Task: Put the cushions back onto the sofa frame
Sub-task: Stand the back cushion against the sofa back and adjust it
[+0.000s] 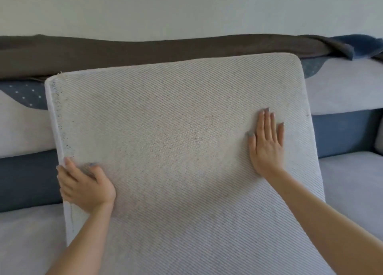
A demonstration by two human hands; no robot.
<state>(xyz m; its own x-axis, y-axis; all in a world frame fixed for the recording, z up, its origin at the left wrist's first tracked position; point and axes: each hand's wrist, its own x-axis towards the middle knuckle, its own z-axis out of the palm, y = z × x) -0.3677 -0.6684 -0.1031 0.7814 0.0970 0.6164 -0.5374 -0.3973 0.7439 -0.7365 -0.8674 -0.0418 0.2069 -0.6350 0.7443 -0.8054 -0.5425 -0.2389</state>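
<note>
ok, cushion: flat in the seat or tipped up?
Tipped up: the cushion rises before the backrest; left hand grips its edge, right hand lies flat on it.

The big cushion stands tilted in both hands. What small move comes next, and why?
Probably ease the cushion down between the grey seat cushions at its sides. The left hand grips its left edge, the right hand lies flat on its face. The place behind it is hidden.

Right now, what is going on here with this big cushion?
A person is putting a woven cushion back on the sofa. It stands tilted, top edge toward the backrest, not yet lying flat. The left hand grips its left edge; the right hand presses flat on its face. Grey seat cushions lie on either side, and a brown blanket drapes the backrest.
</note>
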